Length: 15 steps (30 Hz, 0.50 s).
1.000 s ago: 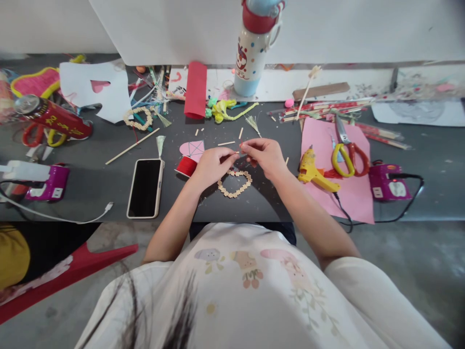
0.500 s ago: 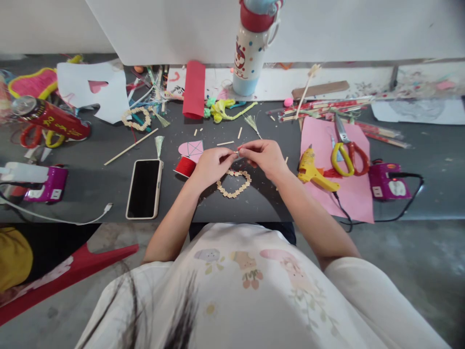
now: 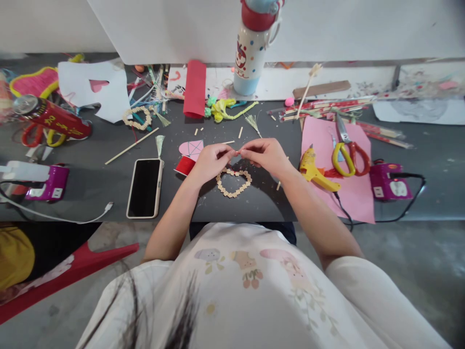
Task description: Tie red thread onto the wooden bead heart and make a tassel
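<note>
My left hand (image 3: 214, 161) and my right hand (image 3: 268, 154) meet fingertip to fingertip just above the table, both closed in a pinch. Whatever lies between the fingertips is too small to make out; a hint of red shows there. Directly below them lies a heart-shaped outline (image 3: 234, 196) built of small pale pieces, with a bit of red at its top notch. By my left wrist are a spool of red thread (image 3: 184, 166) and a pink paper piece with drawn lines (image 3: 192, 149). Short pale stick pieces (image 3: 240, 132) are scattered around.
A phone (image 3: 144, 188) lies to the left, a red can (image 3: 54, 118) beyond it. On pink paper (image 3: 358, 201) at right rest a yellow glue gun (image 3: 316, 174) and scissors (image 3: 343, 157). A bottle (image 3: 250, 63) stands at the back. Part of another person shows lower left.
Both hands stay pinched together over the heart outline, with only slight shifts of the fingers. Nothing on the table has visibly been moved.
</note>
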### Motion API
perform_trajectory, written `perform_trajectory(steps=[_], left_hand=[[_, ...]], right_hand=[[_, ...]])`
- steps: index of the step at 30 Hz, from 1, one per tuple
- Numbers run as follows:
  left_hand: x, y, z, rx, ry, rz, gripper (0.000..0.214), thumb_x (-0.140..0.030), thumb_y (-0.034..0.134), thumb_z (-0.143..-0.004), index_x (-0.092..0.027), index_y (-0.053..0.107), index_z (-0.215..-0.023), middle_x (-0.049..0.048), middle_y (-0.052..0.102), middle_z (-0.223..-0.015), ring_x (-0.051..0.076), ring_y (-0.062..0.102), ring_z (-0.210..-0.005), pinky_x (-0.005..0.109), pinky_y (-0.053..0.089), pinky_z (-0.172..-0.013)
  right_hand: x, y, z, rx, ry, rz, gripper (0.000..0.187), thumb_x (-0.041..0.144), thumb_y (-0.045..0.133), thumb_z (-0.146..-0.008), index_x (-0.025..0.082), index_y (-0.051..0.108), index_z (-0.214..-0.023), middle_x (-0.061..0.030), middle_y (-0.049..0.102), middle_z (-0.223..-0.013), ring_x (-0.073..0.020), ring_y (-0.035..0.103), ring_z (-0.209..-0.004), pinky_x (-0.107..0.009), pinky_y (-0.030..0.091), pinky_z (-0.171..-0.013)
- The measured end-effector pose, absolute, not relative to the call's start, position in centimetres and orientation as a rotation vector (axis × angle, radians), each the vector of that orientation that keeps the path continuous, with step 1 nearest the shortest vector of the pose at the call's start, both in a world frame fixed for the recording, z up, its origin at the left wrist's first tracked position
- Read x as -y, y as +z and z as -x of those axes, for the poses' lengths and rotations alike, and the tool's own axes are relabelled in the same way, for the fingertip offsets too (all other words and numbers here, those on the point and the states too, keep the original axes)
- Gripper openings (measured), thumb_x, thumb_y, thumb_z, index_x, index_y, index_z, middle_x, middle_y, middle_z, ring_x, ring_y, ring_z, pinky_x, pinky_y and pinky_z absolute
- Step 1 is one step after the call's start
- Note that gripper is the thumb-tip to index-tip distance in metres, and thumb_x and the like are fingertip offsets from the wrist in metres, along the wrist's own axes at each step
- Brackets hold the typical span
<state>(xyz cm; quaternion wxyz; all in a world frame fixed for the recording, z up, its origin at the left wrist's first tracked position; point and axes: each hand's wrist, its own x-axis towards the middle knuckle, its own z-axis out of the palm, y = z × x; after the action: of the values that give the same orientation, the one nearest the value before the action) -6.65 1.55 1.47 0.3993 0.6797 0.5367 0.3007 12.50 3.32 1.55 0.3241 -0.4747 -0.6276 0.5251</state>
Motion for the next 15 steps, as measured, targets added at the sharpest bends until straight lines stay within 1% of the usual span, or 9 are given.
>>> perform_trajectory(steps=[4,6,9,12,15], left_hand=[[-1.5,1.5,6.6,-1.367,0.780,-1.771,0.021,-0.028,0.053,-0.087,-0.017,0.071,-0.084,0.0010,0.069,-0.073,0.012,0.057,-0.063,0.024,0.041,-0.060],[-1.3,1.6,6.5,-1.374,0.779,-1.800,0.022,-0.028,0.053,-0.087,-0.016,0.071,-0.084,0.0017,0.070,-0.076,0.013,0.059,-0.067,0.025,0.042,-0.062],[-1.0,1.8,6.3,-1.404,0.778,-1.837,0.023,-0.030,0.054,-0.087,-0.015,0.071,-0.082,0.0019,0.070,-0.073,0.012,0.058,-0.064,0.024,0.040,-0.059],[-0.9,1.6,6.0,-1.397,0.819,-1.754,0.030,-0.035,0.052,-0.090,-0.015,0.072,-0.081,0.0011,0.065,-0.065,0.010,0.052,-0.057,0.023,0.037,-0.053],[-1.0,1.2,5.7,-1.332,0.853,-1.539,0.036,-0.040,0.050,-0.092,-0.014,0.071,-0.080,0.0002,0.062,-0.063,0.007,0.047,-0.047,0.021,0.035,-0.047]], right_hand=[[-3.4,1.6,-12.7,1.973,0.969,1.266,0.017,0.033,0.068,-0.079,0.019,0.076,-0.076,-0.0034,0.071,-0.074,-0.0133,0.058,-0.066,-0.027,0.042,-0.063],[-3.2,1.6,-12.6,2.122,0.766,1.265,0.014,0.029,0.066,-0.080,0.019,0.076,-0.078,-0.0039,0.071,-0.076,-0.0146,0.059,-0.069,-0.028,0.041,-0.064],[-2.9,1.4,-12.2,2.214,0.493,1.265,0.013,0.023,0.063,-0.082,0.018,0.074,-0.078,-0.0048,0.071,-0.076,-0.0156,0.060,-0.070,-0.028,0.041,-0.064],[-2.5,0.9,-11.8,2.125,0.348,1.248,0.014,0.020,0.059,-0.083,0.017,0.072,-0.079,-0.0040,0.069,-0.075,-0.0142,0.059,-0.068,-0.026,0.042,-0.064],[-2.2,0.3,-11.5,2.018,0.319,1.192,0.014,0.020,0.057,-0.085,0.017,0.071,-0.080,-0.0029,0.067,-0.074,-0.0122,0.057,-0.064,-0.025,0.043,-0.062]])
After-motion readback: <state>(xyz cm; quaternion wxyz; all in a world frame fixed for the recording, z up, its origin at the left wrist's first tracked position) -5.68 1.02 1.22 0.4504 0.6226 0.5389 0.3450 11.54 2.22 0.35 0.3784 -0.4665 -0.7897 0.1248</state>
